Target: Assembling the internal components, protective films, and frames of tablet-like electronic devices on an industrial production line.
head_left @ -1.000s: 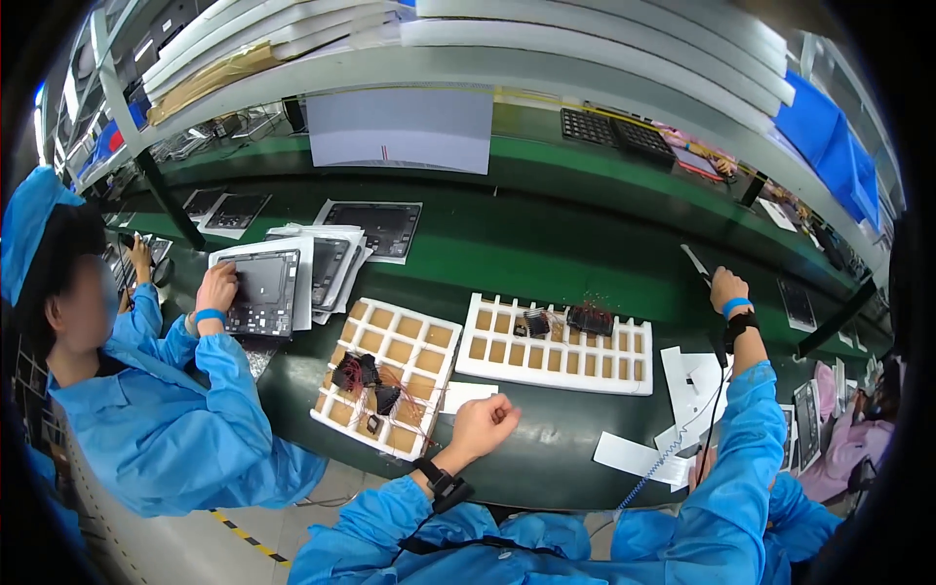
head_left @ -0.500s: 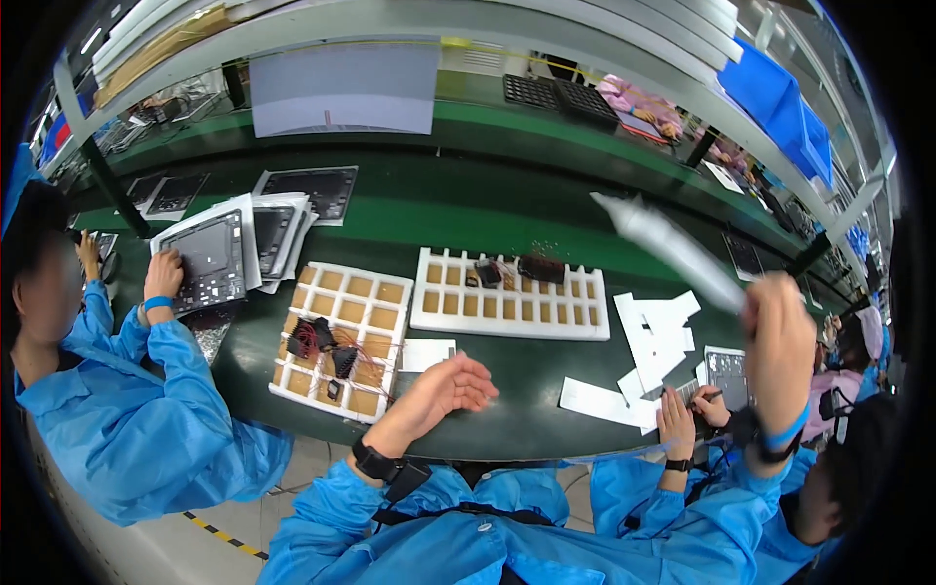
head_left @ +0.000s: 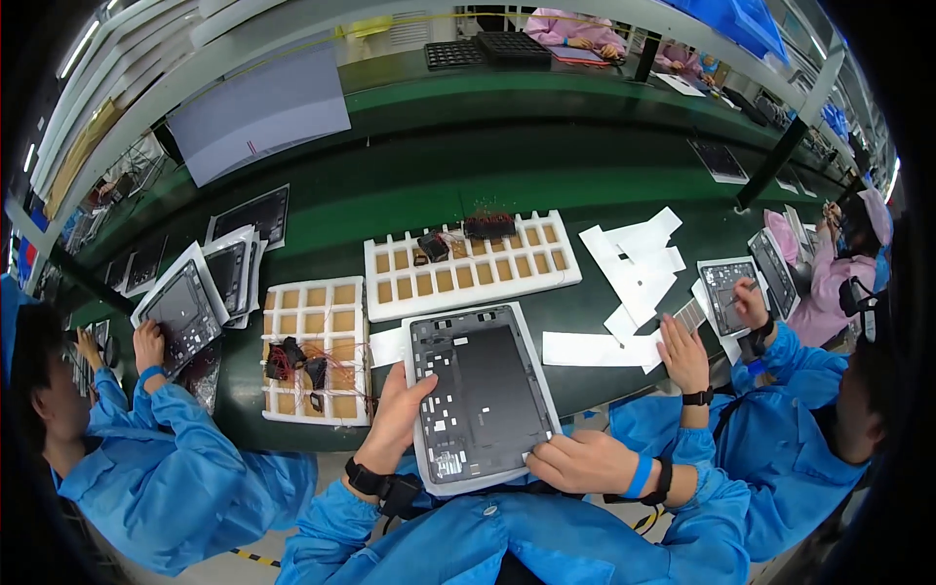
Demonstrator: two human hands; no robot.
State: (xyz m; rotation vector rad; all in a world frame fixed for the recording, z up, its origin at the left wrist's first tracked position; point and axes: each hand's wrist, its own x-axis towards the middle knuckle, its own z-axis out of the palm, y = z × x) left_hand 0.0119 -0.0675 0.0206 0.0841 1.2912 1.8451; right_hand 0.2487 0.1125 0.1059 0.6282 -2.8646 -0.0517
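A grey tablet back shell in a white foam tray (head_left: 480,386) lies at the near edge of the green table (head_left: 409,185), straight in front of me. My left hand (head_left: 399,415) grips its left edge, thumb on top. My right hand (head_left: 577,462) holds the tray's lower right corner. Both wrists wear dark bands, and the right also a blue strap. A white foam grid tray (head_left: 314,346) with small dark parts and red wires sits just left of the shell. A second, longer grid tray (head_left: 471,263) lies behind it.
White paper sheets (head_left: 634,268) lie right of the shell. A person on the left (head_left: 146,448) handles another tablet tray (head_left: 180,312) beside a stack of them. A person on the right (head_left: 780,409) has both hands at a small device (head_left: 726,292). A shelf post (head_left: 775,161) stands at the back right.
My right hand has come down from the far right with the tablet tray, which now lies before me. My left hand has moved from the table onto its left edge.
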